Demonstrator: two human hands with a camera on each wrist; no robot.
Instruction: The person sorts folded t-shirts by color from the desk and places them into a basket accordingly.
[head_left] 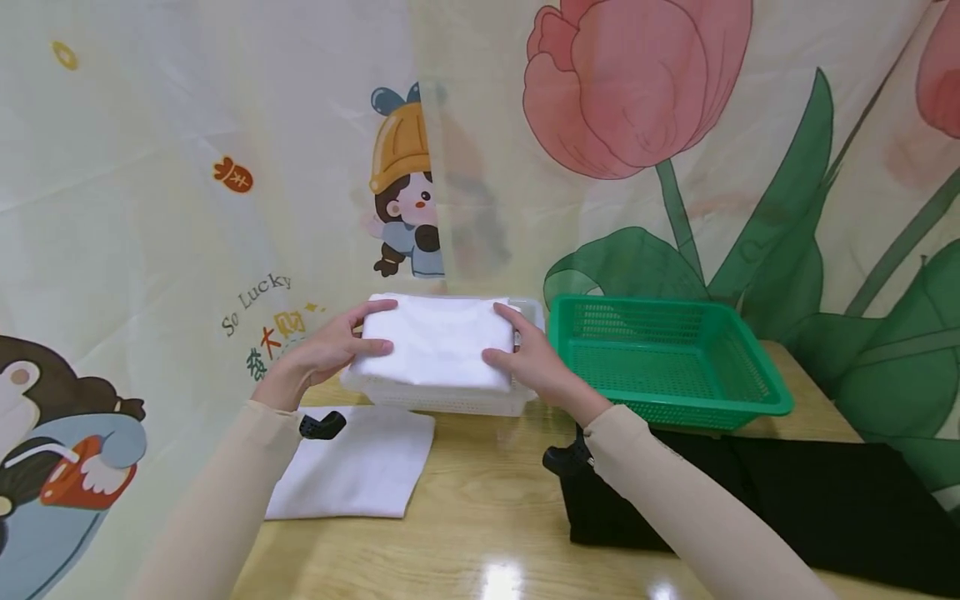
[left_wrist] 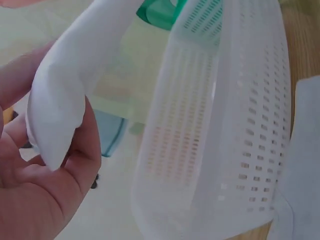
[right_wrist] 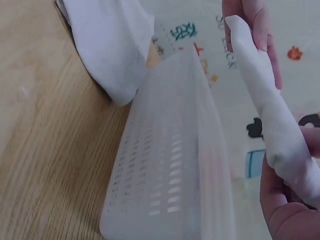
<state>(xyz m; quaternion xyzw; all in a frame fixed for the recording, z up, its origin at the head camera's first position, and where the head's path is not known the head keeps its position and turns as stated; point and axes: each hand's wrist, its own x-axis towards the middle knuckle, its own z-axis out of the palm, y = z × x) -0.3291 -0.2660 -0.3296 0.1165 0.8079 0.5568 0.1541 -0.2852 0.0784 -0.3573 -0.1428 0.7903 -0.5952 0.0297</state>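
Both hands hold a folded white cloth [head_left: 438, 342] by its two short ends, above the white perforated basket [head_left: 442, 400]. On the cloth's left end, the left hand [head_left: 330, 346] grips with the thumb on top; in the left wrist view the fingers [left_wrist: 87, 140] curl round its edge. The right hand [head_left: 536, 358] pinches the other end between thumb and fingers. Seen edge-on in the right wrist view, the cloth [right_wrist: 272, 110] hangs apart from the basket [right_wrist: 155, 165]. What lies inside the white basket is hidden by the cloth in the head view.
A green perforated basket [head_left: 675, 404] stands right of the white one. Another white cloth [head_left: 360, 467] lies flat on the wooden table [head_left: 487, 492] at the left. Black fabric [head_left: 825, 492] covers the table's right front, under the right forearm. A printed curtain [head_left: 315, 167] hangs behind.
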